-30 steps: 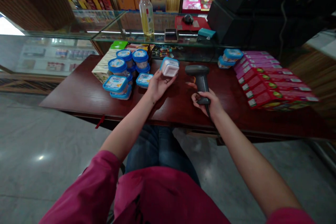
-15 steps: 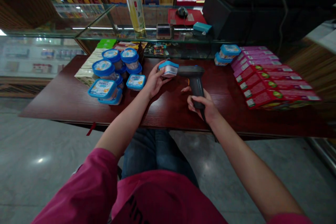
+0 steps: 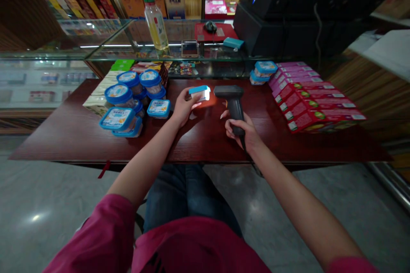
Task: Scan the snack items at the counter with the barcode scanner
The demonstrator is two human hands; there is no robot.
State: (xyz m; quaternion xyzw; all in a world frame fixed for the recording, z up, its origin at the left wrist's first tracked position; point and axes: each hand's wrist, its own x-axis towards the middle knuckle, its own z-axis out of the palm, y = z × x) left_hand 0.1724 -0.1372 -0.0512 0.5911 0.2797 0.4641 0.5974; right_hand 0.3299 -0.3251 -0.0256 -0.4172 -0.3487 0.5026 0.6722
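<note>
My left hand (image 3: 183,106) is closed around a small blue-lidded tub (image 3: 200,93), holding it on its side just above the dark red table (image 3: 64,132). Its side glows bright under a light. My right hand (image 3: 239,130) grips the handle of a dark barcode scanner (image 3: 232,101), whose head points left at the tub from a few centimetres away. To the left of my left hand lies a heap of several more blue-lidded tubs (image 3: 128,98).
Two more tubs (image 3: 263,70) sit at the back right, next to rows of red and pink boxes (image 3: 314,102). Behind the table stands a glass counter (image 3: 96,47) with a bottle (image 3: 154,21), a mouse and a black machine (image 3: 288,21). Green and cream boxes (image 3: 102,89) lie behind the heap.
My left hand turned the tub and lowered it toward the scanner head. The scanner came closer to the tub, and a bright light now falls on the tub's side.
</note>
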